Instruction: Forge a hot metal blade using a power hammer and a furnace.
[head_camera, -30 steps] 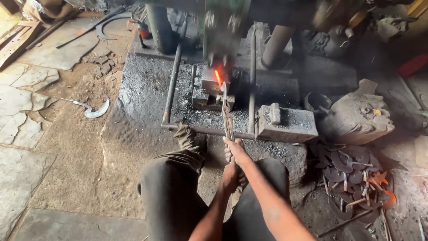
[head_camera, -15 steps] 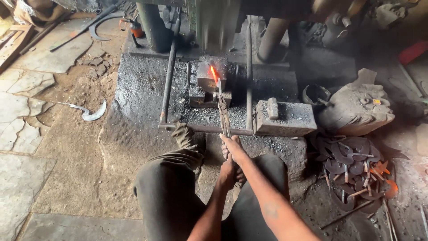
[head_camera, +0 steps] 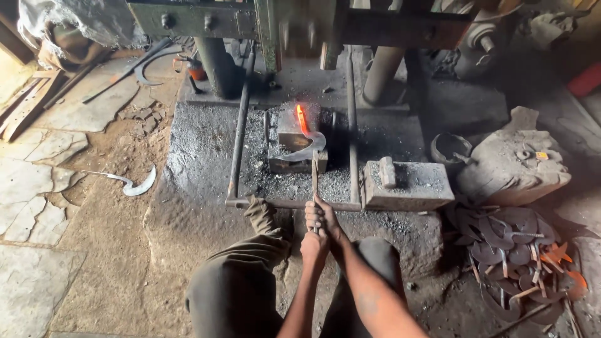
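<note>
**forge_lurker:** So where's this one at? From the head view both hands are clenched round the wooden handle point(head_camera: 315, 181) of a sickle blade point(head_camera: 305, 141), right hand point(head_camera: 321, 215) further up the handle and left hand point(head_camera: 313, 245) just behind it, touching. The blade lies on the anvil block point(head_camera: 294, 141) under the power hammer point(head_camera: 300, 25), and its upper part glows bright orange while the curved end nearer the handle has gone grey.

**old_tongs:** I'd call it mid-forging. The curve is already roughed in, so the shaping is partly done, but with metal that hot there's drawing out left, and I'd guess edge work after. The hammer head is blurred, so I can't tell if it's up, down or mid-stroke.

**forge_lurker:** Pile of dark curved blanks point(head_camera: 510, 244) on the floor at the right, a few with orange tips. Done or waiting?

**old_tongs:** Can't say from here, they overlap too much. One pale finished-looking sickle point(head_camera: 134, 184) lies well apart on the stone floor to the left.

**forge_lurker:** Anything else hidden?

**old_tongs:** Plenty. The machine's upper frame is cut off at the top, the person's knees cover the front of the stone base point(head_camera: 200, 163), and how the blade joins the handle is too small to make out.
</note>
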